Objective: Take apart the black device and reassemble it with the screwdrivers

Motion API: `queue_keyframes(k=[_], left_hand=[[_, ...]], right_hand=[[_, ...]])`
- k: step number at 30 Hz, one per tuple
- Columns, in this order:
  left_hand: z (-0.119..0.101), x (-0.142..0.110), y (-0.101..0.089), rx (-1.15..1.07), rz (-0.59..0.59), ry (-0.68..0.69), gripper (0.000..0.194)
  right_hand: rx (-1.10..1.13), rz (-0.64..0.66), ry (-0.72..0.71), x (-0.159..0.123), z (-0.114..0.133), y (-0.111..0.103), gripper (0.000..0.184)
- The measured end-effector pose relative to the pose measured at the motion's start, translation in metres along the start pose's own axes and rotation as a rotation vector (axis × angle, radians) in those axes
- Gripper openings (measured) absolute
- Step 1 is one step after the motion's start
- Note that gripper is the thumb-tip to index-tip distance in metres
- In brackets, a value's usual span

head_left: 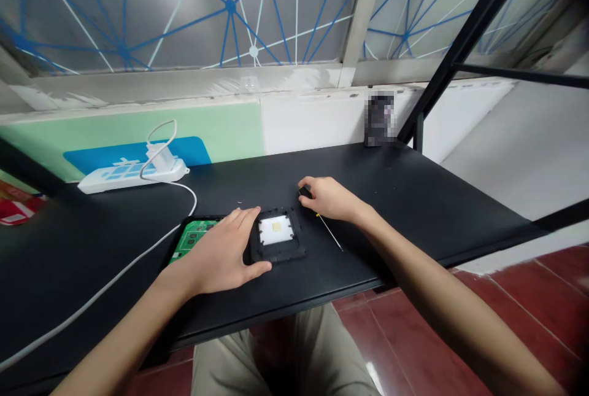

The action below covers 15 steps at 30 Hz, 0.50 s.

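A black square frame with a white centre (pixel 277 233) lies on the black table (pixel 414 199). My left hand (pixel 223 255) rests flat against its left edge, fingers stretched out and thumb along its lower edge, and partly covers a green circuit board (pixel 191 239). My right hand (pixel 327 198) lies just right of the frame, fingers curled over the dark handle of a thin screwdriver (pixel 332 233) whose shaft points toward me on the table.
A white power strip (pixel 131 176) with a plugged charger sits at the back left; its white cable (pixel 115 279) runs across the table toward the near left edge. A black shelf post (pixel 460 46) rises at the right. Red floor tiles lie below.
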<state>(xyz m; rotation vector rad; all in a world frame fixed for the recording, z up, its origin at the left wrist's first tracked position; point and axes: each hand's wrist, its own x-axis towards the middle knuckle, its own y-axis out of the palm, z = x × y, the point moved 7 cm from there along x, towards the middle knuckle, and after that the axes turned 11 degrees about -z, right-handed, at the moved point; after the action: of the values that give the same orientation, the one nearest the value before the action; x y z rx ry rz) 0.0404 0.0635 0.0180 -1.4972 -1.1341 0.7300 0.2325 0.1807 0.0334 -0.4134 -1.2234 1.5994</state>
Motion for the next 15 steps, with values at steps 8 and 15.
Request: queue_keyframes(k=[8, 15], left_hand=[[0.004, 0.012, 0.0, 0.029, -0.028, 0.025, 0.097], [-0.002, -0.008, 0.001, 0.066, -0.085, 0.06, 0.098]], right_hand=[[0.488, -0.28, -0.088, 0.013, 0.013, -0.031, 0.043], [0.745, -0.684, -0.224, -0.007, 0.02, -0.039, 0.046]])
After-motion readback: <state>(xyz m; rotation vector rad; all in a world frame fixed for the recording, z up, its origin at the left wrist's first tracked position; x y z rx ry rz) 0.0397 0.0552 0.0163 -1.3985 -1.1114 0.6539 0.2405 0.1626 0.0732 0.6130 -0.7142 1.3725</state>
